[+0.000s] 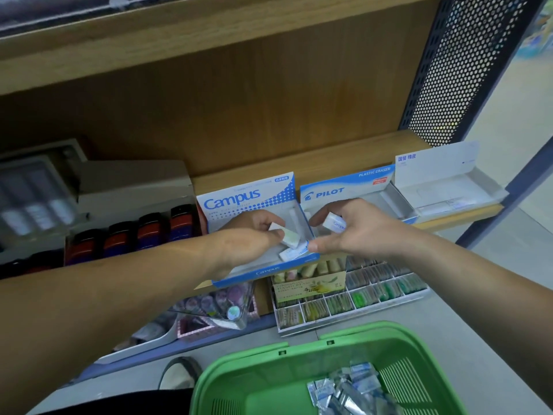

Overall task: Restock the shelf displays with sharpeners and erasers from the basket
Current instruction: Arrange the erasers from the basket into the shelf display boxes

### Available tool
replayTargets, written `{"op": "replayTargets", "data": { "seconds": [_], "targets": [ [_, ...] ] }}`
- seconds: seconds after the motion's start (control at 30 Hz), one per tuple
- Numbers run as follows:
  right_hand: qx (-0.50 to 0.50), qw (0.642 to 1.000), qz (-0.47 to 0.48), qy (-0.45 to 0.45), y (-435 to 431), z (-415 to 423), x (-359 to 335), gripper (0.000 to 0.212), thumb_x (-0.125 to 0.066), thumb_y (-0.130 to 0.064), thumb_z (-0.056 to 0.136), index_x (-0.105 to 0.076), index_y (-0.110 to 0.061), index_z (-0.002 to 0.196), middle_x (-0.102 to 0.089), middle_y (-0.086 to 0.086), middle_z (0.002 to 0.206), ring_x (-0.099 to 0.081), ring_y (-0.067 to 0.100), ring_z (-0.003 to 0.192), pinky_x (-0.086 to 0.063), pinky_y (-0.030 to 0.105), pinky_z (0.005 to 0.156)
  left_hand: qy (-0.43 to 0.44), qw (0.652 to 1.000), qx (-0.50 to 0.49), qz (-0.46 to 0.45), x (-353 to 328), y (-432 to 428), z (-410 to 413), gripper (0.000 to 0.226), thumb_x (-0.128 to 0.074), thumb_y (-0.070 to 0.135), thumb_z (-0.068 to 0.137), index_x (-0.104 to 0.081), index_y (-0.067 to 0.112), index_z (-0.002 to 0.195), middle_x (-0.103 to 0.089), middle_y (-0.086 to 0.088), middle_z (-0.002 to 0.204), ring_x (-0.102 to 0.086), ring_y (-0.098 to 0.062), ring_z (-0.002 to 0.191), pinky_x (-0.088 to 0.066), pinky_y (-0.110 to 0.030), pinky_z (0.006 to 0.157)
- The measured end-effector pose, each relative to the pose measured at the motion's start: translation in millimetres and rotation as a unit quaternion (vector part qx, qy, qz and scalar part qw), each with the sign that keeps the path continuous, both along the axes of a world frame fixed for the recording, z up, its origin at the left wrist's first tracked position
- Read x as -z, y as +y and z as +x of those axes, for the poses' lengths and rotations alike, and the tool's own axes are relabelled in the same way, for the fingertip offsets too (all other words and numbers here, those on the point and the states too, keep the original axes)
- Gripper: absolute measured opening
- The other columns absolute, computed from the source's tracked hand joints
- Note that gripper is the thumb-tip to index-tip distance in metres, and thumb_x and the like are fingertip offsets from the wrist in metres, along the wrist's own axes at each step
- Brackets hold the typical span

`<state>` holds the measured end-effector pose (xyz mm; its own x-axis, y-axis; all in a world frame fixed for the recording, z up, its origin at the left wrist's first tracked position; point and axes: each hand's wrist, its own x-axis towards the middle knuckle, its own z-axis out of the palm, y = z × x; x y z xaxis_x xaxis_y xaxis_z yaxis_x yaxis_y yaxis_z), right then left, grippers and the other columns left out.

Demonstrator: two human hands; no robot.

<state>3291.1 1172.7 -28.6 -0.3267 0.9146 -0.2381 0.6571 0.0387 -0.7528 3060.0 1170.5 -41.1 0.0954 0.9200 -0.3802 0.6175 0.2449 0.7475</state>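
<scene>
Currently, in the head view, the step in hand is loading erasers into the Campus box point(239, 202) on the shelf point(329, 157). Both arms reach forward over the box, hands nearly meeting at its right end. The left hand point(248, 235) is palm-inward, its thumb and fingers narrowly pinching a white eraser point(289, 237) just above the box floor. The right hand point(356, 232) holds a second eraser point(334, 223) between curled fingers, thumb pointing down toward a third eraser point(294, 252) lying in the box; contact there cannot be confirmed. The next move likely calls for setting each eraser flat and square beside the third, then releasing. The Pilot box point(338, 191) stands just to the right. More packets point(350, 387) remain in the green basket point(239, 384) below, so restocking appears far from complete.
</scene>
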Motion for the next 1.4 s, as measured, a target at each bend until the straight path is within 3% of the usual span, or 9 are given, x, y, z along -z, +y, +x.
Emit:
{"op": "replayTargets", "data": {
  "seconds": [0.2,0.53,0.63,0.7,0.87,0.97,1.17,1.33,1.4],
  "targets": [
    [-0.045,0.996,0.000,-0.071,2.2,-9.8,5.7,0.060,-0.092,-0.040,0.069,-0.065,-0.042,0.122,-0.073,-0.015,0.108,-0.073,0.017,0.096,-0.059,0.038,0.091,-0.061,0.997,-0.034,0.021,3.6,11.5,-3.2,0.017,-0.067,0.025,0.099,-0.069,0.032,0.115,-0.071,0.008,0.113,-0.063,-0.005,0.110,-0.043,-0.018,0.086],
    [-0.025,0.994,0.042,-0.098,9.4,-26.3,8.1,0.018,-0.080,-0.041,0.084,-0.069,-0.035,0.097,-0.064,-0.005,0.116,-0.061,0.013,0.111,-0.050,0.026,0.086,-0.045,0.992,-0.072,0.093,-10.4,8.1,-17.3,0.016,-0.073,0.015,0.092,-0.073,0.025,0.105,-0.066,0.018,0.069,-0.063,-0.001,0.070,-0.051,-0.021,0.073],
    [0.019,0.996,-0.047,0.076,4.9,-20.5,-3.3,0.027,-0.082,-0.032,0.085,-0.068,-0.027,0.107,-0.063,0.000,0.088,-0.056,0.011,0.064,-0.038,0.022,0.052,-0.068,0.991,-0.075,0.093,-19.1,4.3,-14.4,0.018,-0.072,0.011,0.093,-0.071,0.022,0.108,-0.077,0.003,0.091,-0.074,-0.012,0.084,-0.058,-0.028,0.073],
    [0.017,0.969,-0.152,0.192,3.0,-10.4,-14.7,0.021,-0.068,-0.022,0.097,-0.061,-0.015,0.115,-0.061,0.009,0.079,-0.042,0.013,0.049,-0.025,0.025,0.049,-0.105,0.988,-0.082,0.082,-24.9,1.0,-7.9,0.016,-0.073,0.009,0.092,-0.070,0.016,0.107,-0.078,-0.005,0.093,-0.076,-0.018,0.085,-0.060,-0.029,0.072],
    [0.018,0.890,-0.280,0.360,-12.3,23.3,-35.5,0.022,-0.036,-0.009,0.108,-0.047,0.001,0.124,-0.073,0.018,0.115,-0.066,0.028,0.072,-0.046,0.030,0.051,-0.173,0.981,-0.077,0.038,-36.3,-1.3,14.7,0.023,-0.079,0.014,0.087,-0.071,0.010,0.108,-0.078,-0.014,0.094,-0.074,-0.024,0.086,-0.060,-0.037,0.080],
    [0.044,0.910,-0.245,0.331,-21.3,39.1,-35.0,0.017,-0.041,-0.015,0.110,-0.050,-0.005,0.120,-0.075,0.009,0.119,-0.075,0.033,0.098,-0.058,0.034,0.062,-0.206,0.975,-0.082,0.011,-45.0,-2.7,29.6,0.014,-0.069,0.013,0.096,-0.074,0.010,0.109,-0.075,-0.019,0.094,-0.070,-0.026,0.085,-0.061,-0.039,0.081],
    [0.126,0.968,-0.069,0.204,-16.0,28.8,-32.7,0.019,-0.070,-0.025,0.097,-0.062,-0.013,0.109,-0.073,0.009,0.094,-0.062,0.018,0.057,-0.055,0.034,0.055,-0.156,0.984,-0.084,0.008,-56.4,-10.9,22.0,0.017,-0.069,0.023,0.098,-0.072,0.017,0.114,-0.057,-0.011,0.080,-0.074,-0.025,0.077,-0.062,-0.041,0.086],
    [0.043,0.995,0.056,0.065,-6.4,-20.3,-35.9,0.009,-0.081,-0.023,0.087,-0.076,-0.018,0.092,-0.071,-0.004,0.080,-0.054,-0.004,0.052,-0.044,0.010,0.054,-0.068,0.992,-0.084,0.064,-62.4,-14.8,-6.6,0.010,-0.081,0.021,0.087,-0.077,0.017,0.095,-0.077,-0.007,0.093,-0.070,-0.015,0.082,-0.057,-0.023,0.069],
    [0.020,0.996,0.067,0.053,1.3,-45.1,-35.0,0.011,-0.087,-0.018,0.080,-0.079,-0.017,0.087,-0.075,-0.004,0.079,-0.061,-0.001,0.063,-0.051,0.018,0.064,-0.042,0.991,-0.099,0.080,-64.4,-16.9,-18.5,0.010,-0.081,0.021,0.086,-0.075,0.018,0.093,-0.077,-0.001,0.083,-0.068,-0.008,0.072,-0.051,-0.017,0.058]
  ]
}}
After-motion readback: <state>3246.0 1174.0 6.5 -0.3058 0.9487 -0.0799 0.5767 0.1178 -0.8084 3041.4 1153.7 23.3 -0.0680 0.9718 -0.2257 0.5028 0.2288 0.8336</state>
